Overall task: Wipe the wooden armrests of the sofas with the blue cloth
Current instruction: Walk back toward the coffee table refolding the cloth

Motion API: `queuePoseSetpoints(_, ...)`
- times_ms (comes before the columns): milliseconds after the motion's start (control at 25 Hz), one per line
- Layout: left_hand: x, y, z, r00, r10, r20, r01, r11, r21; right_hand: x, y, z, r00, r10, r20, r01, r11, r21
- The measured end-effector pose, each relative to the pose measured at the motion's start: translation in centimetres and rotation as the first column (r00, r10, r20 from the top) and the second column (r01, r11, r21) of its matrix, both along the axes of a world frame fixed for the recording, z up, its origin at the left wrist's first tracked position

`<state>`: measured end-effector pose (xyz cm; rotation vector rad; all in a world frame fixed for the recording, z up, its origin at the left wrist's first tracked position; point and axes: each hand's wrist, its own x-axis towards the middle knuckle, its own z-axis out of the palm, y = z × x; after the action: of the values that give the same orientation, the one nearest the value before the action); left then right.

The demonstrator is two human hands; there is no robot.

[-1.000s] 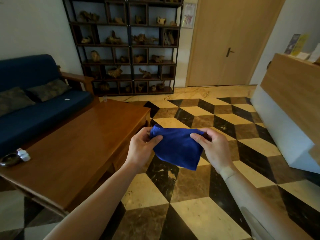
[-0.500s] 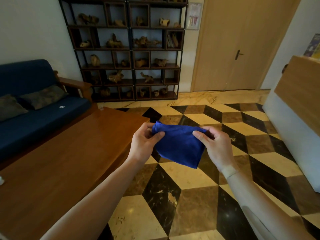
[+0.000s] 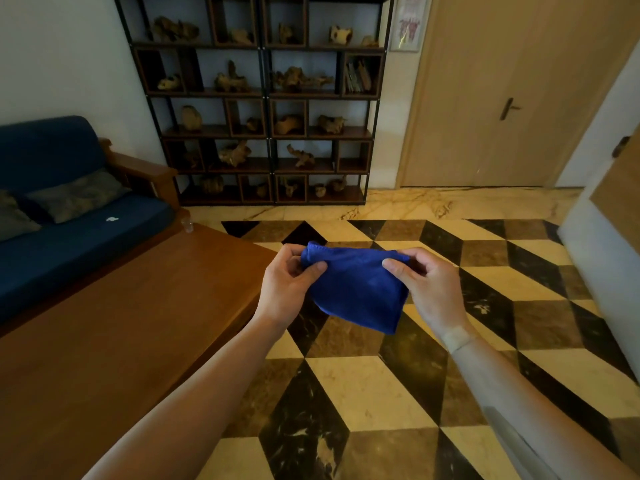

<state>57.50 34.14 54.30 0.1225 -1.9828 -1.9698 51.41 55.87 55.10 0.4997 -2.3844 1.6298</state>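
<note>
A folded blue cloth [image 3: 360, 289] hangs in the air between my hands, above the checkered floor. My left hand [image 3: 287, 282] pinches its upper left corner between thumb and fingers. My right hand [image 3: 427, 284] pinches its upper right corner the same way. A dark blue sofa [image 3: 69, 237] stands at the left, with a wooden armrest [image 3: 145, 168] at its far end, well beyond the cloth.
A long wooden coffee table [image 3: 121, 323] fills the lower left, between me and the sofa, with a small glass [image 3: 187, 225] at its far corner. A dark shelf unit [image 3: 263, 98] lines the back wall beside a closed door [image 3: 502, 91]. A white counter [image 3: 602, 244] stands at the right.
The view has moved forward along the table and tilted up. Both hands kept their pinch on the cloth, which now hangs a little more gathered between them.
</note>
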Motion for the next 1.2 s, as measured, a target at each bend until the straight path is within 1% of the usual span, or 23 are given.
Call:
queuePoseSetpoints(280, -14.9, -3.5, -0.8, 0.999, 0.009, -0.042, -0.009, 1.000, 0.008, -14.6, -3.8, -0.4, 1.000, 0.000, -0.009, 0.000, 1.000, 0.002)
queuePoseSetpoints(560, -30.4, -10.5, -0.5, 0.999, -0.017, -0.046, 0.018, 1.000, 0.012, -30.4, -11.0, 0.3, 1.000, -0.023, 0.008, 0.023, 1.000, 0.014)
queuePoseSetpoints(720, -37.3, -14.3, -0.2, 0.998, -0.019, -0.062, 0.019, 1.000, 0.001, -37.2, -14.8, 0.1, 0.999, -0.036, 0.009, 0.036, 0.999, -0.004)
queuePoseSetpoints(1040, -47.5, -21.8, -1.5, 0.993, 0.071, -0.096, -0.073, 0.997, -0.015, -49.5, -22.3, -0.4, 0.996, 0.086, 0.000, -0.086, 0.996, 0.014)
queuePoseSetpoints(1200, -52.7, -25.2, -2.2, 0.985, 0.149, -0.091, -0.149, 0.989, 0.009, -56.6, -26.5, -1.3, 0.984, 0.178, 0.007, -0.177, 0.984, -0.021)
